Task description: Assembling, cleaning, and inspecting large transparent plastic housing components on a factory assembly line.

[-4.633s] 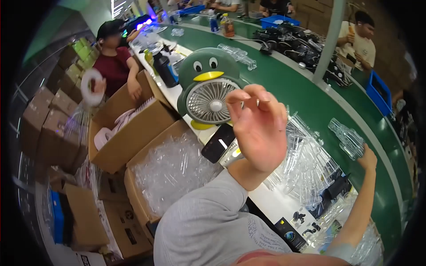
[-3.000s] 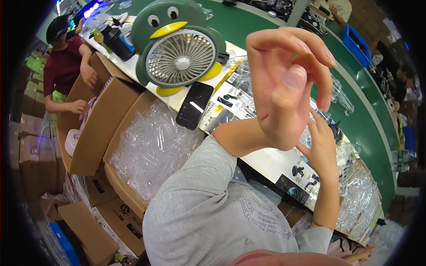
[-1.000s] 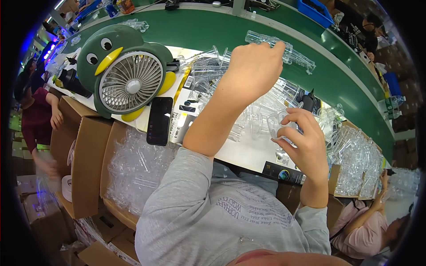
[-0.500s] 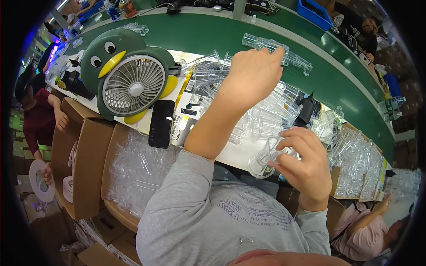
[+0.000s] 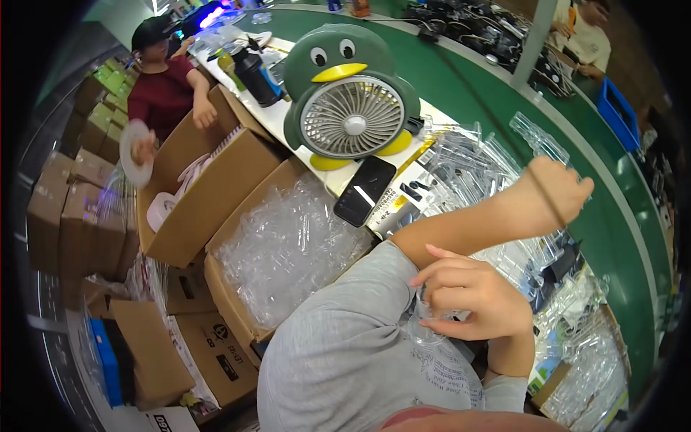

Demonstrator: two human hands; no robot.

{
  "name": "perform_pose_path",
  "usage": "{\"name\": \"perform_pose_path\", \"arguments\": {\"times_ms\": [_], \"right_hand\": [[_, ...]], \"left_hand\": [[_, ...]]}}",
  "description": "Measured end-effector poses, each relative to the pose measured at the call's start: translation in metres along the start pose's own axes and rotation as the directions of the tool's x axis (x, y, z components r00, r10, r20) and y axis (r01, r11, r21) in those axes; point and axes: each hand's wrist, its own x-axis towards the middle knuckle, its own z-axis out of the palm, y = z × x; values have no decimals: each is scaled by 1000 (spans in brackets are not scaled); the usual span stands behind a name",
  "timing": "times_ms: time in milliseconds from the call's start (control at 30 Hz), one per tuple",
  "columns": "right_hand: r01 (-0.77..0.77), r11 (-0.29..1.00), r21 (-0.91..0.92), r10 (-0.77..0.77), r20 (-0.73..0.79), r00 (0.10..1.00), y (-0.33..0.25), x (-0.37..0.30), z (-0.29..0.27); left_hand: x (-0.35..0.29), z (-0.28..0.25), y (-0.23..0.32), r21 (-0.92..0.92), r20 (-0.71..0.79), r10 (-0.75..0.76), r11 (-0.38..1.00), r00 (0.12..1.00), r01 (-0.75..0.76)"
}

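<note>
My right hand (image 5: 479,299) is in front of my chest, its curled fingers around a clear plastic part (image 5: 426,327) with a rounded end. Part of that piece is hidden by the fingers. My left arm stretches across the bench, and my left hand (image 5: 554,194) is over the green surface with its fingers curled down; whatever they grip is out of sight. Right beside it lies a long clear plastic piece (image 5: 533,133). Below my left forearm and beyond it spreads a heap of similar clear parts (image 5: 468,162) on the white board.
An open carton of clear plastic parts (image 5: 288,245) stands at my left, beside a taller carton (image 5: 205,194). On the bench are a penguin-shaped fan (image 5: 345,108) and a black phone (image 5: 366,191). Another box of clear parts (image 5: 590,381) is at right. A co-worker (image 5: 162,93) holds a white ring.
The view has swung to the left, so the fan and cartons appear farther right. My right hand has drawn back from the bench edge toward my chest, with the clear part in it.
</note>
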Motion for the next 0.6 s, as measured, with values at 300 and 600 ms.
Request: {"name": "perform_pose_path", "arguments": {"times_ms": [300,600], "right_hand": [[-112,967,-231,106,-39,994,11,4,16],[-188,818,-544,55,-251,966,-33,-10,9]], "left_hand": [[4,8,8,-11,-161,92,995,983,-95],[0,17,13,31,-161,140,990,977,-137]]}}
